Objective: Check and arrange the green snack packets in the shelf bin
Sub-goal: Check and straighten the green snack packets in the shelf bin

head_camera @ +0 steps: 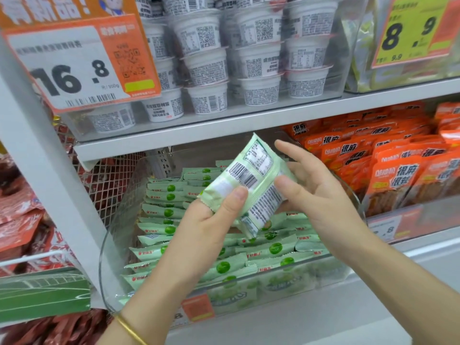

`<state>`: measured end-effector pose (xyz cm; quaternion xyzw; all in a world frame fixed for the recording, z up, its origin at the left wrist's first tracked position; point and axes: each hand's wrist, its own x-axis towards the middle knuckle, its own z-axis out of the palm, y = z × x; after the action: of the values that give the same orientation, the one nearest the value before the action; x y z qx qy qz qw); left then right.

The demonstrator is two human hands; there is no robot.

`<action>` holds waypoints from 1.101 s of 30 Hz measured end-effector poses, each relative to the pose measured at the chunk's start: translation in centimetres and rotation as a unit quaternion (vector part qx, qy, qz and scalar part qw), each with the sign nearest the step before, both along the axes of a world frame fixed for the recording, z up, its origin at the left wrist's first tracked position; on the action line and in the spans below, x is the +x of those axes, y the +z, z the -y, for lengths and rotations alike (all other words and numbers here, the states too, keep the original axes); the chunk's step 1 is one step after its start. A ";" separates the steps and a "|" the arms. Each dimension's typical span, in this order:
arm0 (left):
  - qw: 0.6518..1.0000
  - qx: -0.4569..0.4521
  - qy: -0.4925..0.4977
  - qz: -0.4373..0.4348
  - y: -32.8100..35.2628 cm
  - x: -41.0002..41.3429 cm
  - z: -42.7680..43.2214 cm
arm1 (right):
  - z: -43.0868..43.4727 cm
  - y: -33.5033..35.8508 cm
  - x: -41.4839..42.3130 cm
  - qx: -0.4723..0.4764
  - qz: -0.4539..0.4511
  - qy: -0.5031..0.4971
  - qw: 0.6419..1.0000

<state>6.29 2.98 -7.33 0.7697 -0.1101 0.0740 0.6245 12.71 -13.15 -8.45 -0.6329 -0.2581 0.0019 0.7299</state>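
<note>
Over the bin (107, 245), left hand (206, 220) and right hand (321, 192) are pinching stacked packets (251, 180); loosely held lower ones may slip

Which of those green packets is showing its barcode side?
The packet held above the bin by the left hand and right hand; the other packets, lying in it, show green-dot fronts.

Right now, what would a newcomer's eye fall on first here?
A green snack packet, barcode side up, is held in both hands at centre: the left hand pinches its lower edge, the right hand its right side. Below lies the clear bin of matching packets; at upper left hangs a big orange price tag reading 16.8.
</note>
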 end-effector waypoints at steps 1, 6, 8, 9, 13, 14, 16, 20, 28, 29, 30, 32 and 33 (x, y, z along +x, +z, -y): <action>1.000 -0.019 -0.021 -0.009 -0.2 0.1 0.0 | -0.1 0.0 -0.1 0.003 -0.002 -0.003 1.000; 0.999 -0.028 -0.037 -0.016 -0.2 0.1 0.5 | -0.1 -0.2 0.1 0.008 -0.007 -0.044 0.999; 0.999 -0.013 -0.028 -0.019 -0.2 0.2 0.4 | -0.2 -0.2 0.1 0.004 -0.007 -0.056 0.998; 0.999 -0.009 -0.025 -0.020 -0.3 0.2 0.2 | -0.2 -0.1 0.1 0.006 -0.007 -0.056 0.998; 0.999 -0.040 0.021 -0.028 -0.8 0.4 0.0 | -0.2 -0.4 0.4 0.000 -0.010 -0.069 0.998; 0.995 -0.072 0.053 -0.034 -0.9 0.5 0.0 | -0.2 -0.4 0.5 -0.002 -0.010 -0.069 0.998; 0.986 -0.120 0.112 -0.043 -1.0 0.8 0.0 | -0.3 -0.8 0.5 -0.029 0.008 -0.069 0.997; 0.977 -0.149 0.142 -0.064 -0.7 1.1 -0.6 | -0.4 -0.8 -0.1 -0.029 0.018 -0.055 0.998; 0.961 -0.204 0.121 -0.140 -0.7 2.7 -1.7 | 0.4 -0.6 1.8 -0.129 0.118 0.001 0.985; 0.960 -0.206 0.119 -0.144 -0.8 3.0 -1.7 | 0.3 -0.6 2.1 -0.146 0.141 0.003 0.979; 0.959 -0.210 0.120 -0.147 -0.8 3.3 -1.7 | 0.2 -0.7 2.4 -0.161 0.160 0.000 0.974; 0.962 -0.194 0.125 -0.144 -0.7 3.9 -1.7 | 0.0 -0.6 3.2 -0.183 0.186 -0.036 0.965; 0.969 -0.158 0.137 -0.133 -0.7 4.2 -1.8 | -0.1 -0.6 3.5 -0.191 0.201 -0.064 0.959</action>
<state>10.49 4.78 -8.05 0.6716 0.0930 0.0724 0.7315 16.25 -13.10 -9.02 -0.7629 -0.3531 -0.1230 0.5274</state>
